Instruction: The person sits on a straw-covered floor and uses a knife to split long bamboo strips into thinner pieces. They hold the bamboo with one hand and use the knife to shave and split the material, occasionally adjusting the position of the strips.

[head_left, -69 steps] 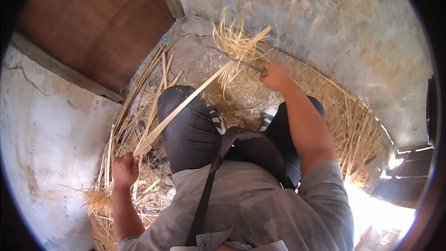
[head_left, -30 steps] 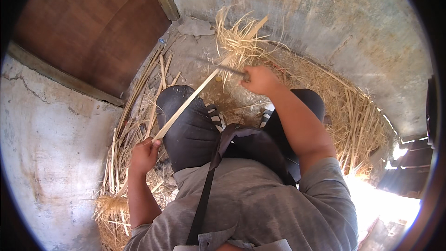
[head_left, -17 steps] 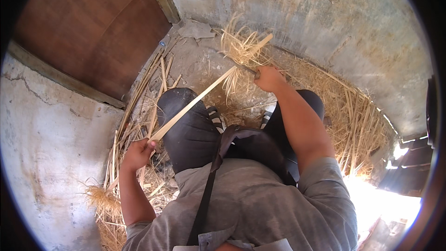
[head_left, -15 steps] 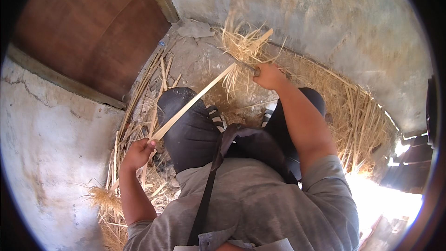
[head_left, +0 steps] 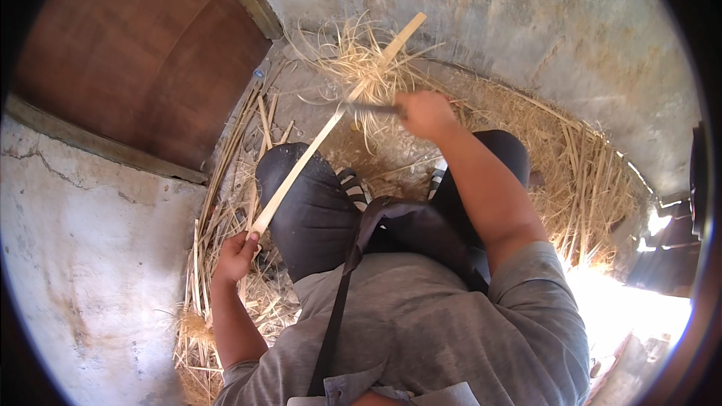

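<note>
Left hand (head_left: 235, 256) clamps near end of bamboo strip (head_left: 316, 143) at 8 o'clock, bracing it across the knee; right hand (head_left: 425, 114) fisted on knife (head_left: 368, 107) at 12, shaving fibres off it

Strip (head_left: 301, 169): pale split cane or bamboo — smooth, matt, light tan.
Shavings (head_left: 361, 68): dry, wiry, straw-coloured fibres curling off the strip.
Blade (head_left: 368, 107): dark metal, dull; blurred, so no finer detail shows.
Floor litter (head_left: 579, 173): rough, brittle slivers and straw-like offcuts, yellow-brown.
Wall (head_left: 519, 22): bare plaster or cement — coarse, mottled grey, stained and cracked.
Door (head_left: 135, 53): reddish-brown wood, flat and matt, in a weathered frame.
Shirt (head_left: 451, 331): soft grey woven cloth, matt.
Strap (head_left: 338, 308): black webbing.
Trousers (head_left: 308, 210): dark cloth, dusty.
</note>
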Tool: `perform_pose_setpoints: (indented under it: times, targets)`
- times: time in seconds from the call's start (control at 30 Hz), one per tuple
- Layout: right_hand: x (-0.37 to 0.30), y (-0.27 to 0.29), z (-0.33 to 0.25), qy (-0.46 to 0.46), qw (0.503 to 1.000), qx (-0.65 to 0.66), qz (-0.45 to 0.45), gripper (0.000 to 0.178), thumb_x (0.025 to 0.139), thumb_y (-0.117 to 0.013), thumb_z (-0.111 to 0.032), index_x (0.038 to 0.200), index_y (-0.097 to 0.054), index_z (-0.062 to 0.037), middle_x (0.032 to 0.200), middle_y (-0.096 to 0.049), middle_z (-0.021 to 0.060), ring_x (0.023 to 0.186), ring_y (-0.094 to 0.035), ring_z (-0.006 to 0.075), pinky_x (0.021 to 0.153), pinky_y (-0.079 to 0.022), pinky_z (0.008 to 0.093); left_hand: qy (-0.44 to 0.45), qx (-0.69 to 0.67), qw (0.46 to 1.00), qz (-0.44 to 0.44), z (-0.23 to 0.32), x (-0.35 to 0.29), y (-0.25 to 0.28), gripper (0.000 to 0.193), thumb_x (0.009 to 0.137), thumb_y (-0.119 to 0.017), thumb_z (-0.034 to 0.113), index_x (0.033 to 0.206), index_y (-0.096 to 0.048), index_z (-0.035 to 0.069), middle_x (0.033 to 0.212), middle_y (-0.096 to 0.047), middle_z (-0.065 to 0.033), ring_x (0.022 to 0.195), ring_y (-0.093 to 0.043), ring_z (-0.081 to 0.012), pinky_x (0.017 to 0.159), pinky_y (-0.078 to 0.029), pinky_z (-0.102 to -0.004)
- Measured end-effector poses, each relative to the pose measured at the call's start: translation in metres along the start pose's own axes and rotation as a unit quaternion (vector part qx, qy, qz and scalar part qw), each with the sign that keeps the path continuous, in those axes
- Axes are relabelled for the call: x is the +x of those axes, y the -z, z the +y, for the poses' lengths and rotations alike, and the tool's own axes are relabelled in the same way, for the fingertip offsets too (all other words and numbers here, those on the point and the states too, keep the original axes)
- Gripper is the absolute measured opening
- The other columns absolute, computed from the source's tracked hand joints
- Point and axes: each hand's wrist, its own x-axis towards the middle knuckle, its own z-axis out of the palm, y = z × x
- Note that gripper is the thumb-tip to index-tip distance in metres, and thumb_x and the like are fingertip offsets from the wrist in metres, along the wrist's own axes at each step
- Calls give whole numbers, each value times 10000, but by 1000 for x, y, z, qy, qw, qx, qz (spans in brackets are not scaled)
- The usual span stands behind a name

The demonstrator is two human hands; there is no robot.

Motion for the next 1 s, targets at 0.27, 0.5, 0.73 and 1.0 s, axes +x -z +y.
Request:
perform_pose_setpoints:
  times: [0.27, 0.5, 0.73, 1.0]
  targets:
    - [-4, 1, 28, -6, 994, 102, 33, 308, 815, -706, -263, 1085, -690, -116, 969, -738, 145, 894, -698, 398, 790, -561, 508, -101, 56, 992, 45, 38, -12, -7, 371, 1020, -637, 387, 972, -657, 19, 691, -573, 12, 646, -480, -89, 595, -403, -298]
    - [-8, -17, -6, 143, 989, 30, 13, 317, 769, -717, -257, 1067, -686, -152, 881, -724, 149, 850, -699, 386, 754, -556, 514, -110, 56, 992, 35, 19, 3, -21, 379, 1023, -633, 387, 979, -623, 11, 700, -559, -25, 666, -475, -119, 617, -422, -316]
    - [-6, -13, -1, 76, 997, 8, 4, 397, 780, -702, -251, 1158, -665, -132, 931, -736, 151, 940, -706, 365, 801, -561, 508, -26, 1, 1000, -14, 17, 3, -19, 476, 1067, -511, 468, 959, -617, 17, 714, -530, -7, 671, -453, -121, 626, -404, -304]
    - [-1, -1, 29, -107, 984, 104, 96, 433, 794, -695, -251, 1216, -705, -154, 1026, -731, 208, 971, -700, 387, 866, -565, 487, -28, -39, 999, -18, 19, 12, -27, 543, 1071, -468, 516, 894, -616, 24, 691, -511, 3, 656, -444, -110, 611, -387, -295]
